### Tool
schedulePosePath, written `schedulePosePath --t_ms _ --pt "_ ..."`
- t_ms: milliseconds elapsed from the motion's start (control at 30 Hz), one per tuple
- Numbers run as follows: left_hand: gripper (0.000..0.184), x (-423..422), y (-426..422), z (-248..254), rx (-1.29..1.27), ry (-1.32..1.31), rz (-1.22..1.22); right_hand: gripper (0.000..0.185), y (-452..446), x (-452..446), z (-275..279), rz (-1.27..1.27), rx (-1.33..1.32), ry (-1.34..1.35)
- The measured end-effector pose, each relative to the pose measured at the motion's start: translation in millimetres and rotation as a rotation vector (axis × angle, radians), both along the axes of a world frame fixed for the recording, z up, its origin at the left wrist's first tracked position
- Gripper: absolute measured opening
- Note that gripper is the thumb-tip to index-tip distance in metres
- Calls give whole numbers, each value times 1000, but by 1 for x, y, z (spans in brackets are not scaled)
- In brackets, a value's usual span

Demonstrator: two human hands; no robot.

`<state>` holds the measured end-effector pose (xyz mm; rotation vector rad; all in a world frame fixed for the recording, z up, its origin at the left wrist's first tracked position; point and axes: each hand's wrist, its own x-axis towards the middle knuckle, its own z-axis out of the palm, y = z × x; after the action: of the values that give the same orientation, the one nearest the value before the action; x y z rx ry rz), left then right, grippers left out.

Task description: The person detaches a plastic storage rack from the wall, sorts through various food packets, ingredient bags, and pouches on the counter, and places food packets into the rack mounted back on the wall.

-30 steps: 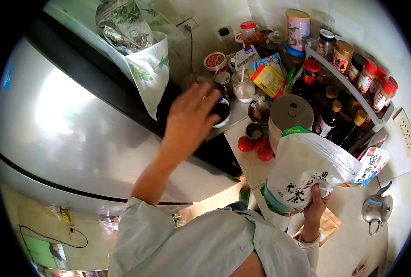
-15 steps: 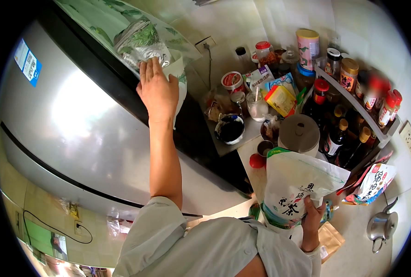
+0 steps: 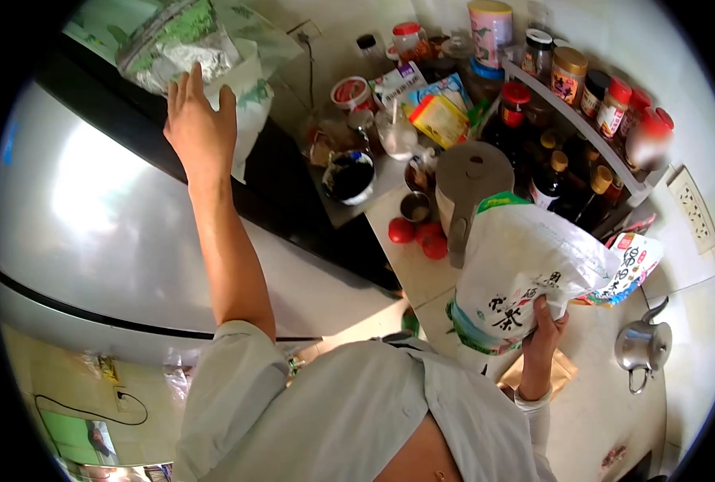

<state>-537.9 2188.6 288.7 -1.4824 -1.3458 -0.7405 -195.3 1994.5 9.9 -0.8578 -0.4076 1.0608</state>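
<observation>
My left hand (image 3: 201, 128) reaches over the top of the refrigerator (image 3: 92, 217), its fingers spread. The fingertips are at the near edge of a shiny silver-and-green bag (image 3: 185, 48) lying up there; I cannot tell whether they touch it. Beside that bag hangs a white and clear plastic cover (image 3: 249, 104) with a leaf print. My right hand (image 3: 543, 337) grips a white plastic pouch (image 3: 526, 265) with black Chinese characters and green ends, held above the counter at my front right.
On the counter (image 3: 590, 410) stand a lidded pitcher (image 3: 474, 173), several tomatoes (image 3: 431, 241), a black-filled bowl (image 3: 349, 177) and a metal kettle (image 3: 645, 349). A rack (image 3: 582, 132) with bottles and spice jars is in the corner. A brown paper bag (image 3: 562, 371) lies behind my right wrist.
The view has shifted, so most things sit further left. My left fingers have spread apart. The white pouch in my right hand has moved off the pitcher, uncovering its handle and more tomatoes.
</observation>
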Motion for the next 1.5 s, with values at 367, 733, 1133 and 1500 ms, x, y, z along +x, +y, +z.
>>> schedulePosePath --t_ms 367,733,1133,1500 --pt "47 94 -52 -102 -1208 -374 -860 24 -6 25 -2 -59 -9 -53" --pt "77 129 -92 -174 -1760 -722 -1070 39 20 -32 46 -14 154 129" --pt "32 64 -83 -135 -1108 -1461 -1023 39 40 -54 36 272 345 -436" --pt "21 48 134 -109 -55 -1053 -767 19 -10 -37 -86 568 -100 -408"
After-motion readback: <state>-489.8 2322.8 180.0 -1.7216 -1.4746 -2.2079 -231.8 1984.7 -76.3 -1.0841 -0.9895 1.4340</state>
